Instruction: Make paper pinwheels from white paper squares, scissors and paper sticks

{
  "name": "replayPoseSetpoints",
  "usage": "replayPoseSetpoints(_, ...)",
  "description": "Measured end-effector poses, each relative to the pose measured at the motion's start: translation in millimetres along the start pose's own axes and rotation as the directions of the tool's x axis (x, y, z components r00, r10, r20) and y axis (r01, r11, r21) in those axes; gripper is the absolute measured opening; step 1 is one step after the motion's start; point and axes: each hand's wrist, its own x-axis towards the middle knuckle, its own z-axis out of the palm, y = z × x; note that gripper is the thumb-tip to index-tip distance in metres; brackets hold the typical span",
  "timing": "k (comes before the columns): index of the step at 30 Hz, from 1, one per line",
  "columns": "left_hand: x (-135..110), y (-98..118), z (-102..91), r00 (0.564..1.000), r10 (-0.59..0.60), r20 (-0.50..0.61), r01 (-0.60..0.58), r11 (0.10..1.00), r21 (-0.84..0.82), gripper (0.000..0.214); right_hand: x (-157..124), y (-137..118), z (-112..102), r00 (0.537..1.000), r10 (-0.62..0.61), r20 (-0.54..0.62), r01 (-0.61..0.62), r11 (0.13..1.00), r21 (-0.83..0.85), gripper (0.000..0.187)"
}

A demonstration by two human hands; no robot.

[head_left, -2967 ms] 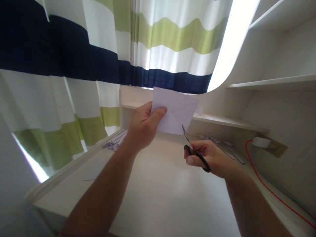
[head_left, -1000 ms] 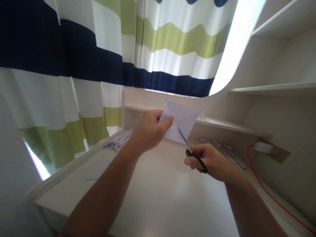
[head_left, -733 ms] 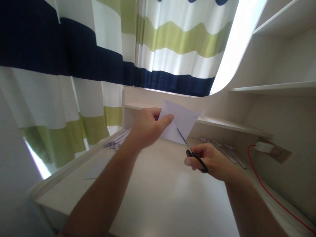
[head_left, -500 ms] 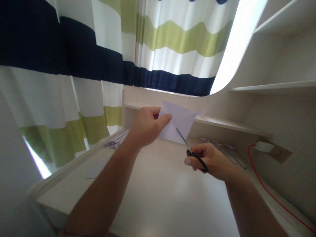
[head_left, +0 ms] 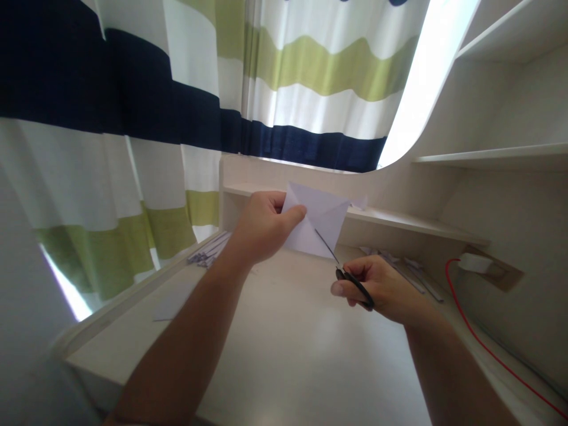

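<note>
A creased white sheet of paper is held up above the desk, its left side pinched in my left hand, thumb in front. My right hand grips black-handled scissors by the finger loops. One dark blade lies across the lower part of the paper, pointing up and left. Where the other blade sits, probably behind the sheet, I cannot see.
On the white desk, rolled paper sticks lie at the left and more sticks at the right. A flat paper sheet rests beside my left forearm. A red cable runs from a white plug along the right wall.
The paper and my left hand have shifted very slightly left. My right hand and the scissors stay almost where they were.
</note>
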Motion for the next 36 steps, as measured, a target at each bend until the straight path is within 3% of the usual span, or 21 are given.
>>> replayPoseSetpoints(5, -0.6, 1.3, 1.8, 0.999, -0.028, 0.042, 0.027, 1.0, 0.008, 0.021, -0.6, -1.2, 0.2, 1.0, -0.019, 0.005, 0.019, 0.999, 0.026, 0.043)
replayPoseSetpoints(29, -0.4, -0.9, 2.5, 0.999, -0.01, 0.039, 0.01, 1.0, -0.015, 0.021, 0.2, 1.2, -0.6, 0.999, 0.007, -0.047, -0.009, 1.0, -0.03, 0.047)
replayPoseSetpoints(36, 0.6, -0.8, -0.3, 1.0, 0.002, -0.005, -0.002, 1.0, 0.004, 0.022, -0.5, 4.1, -6.2, 0.997, 0.005, 0.08, -0.002, 1.0, -0.029, 0.042)
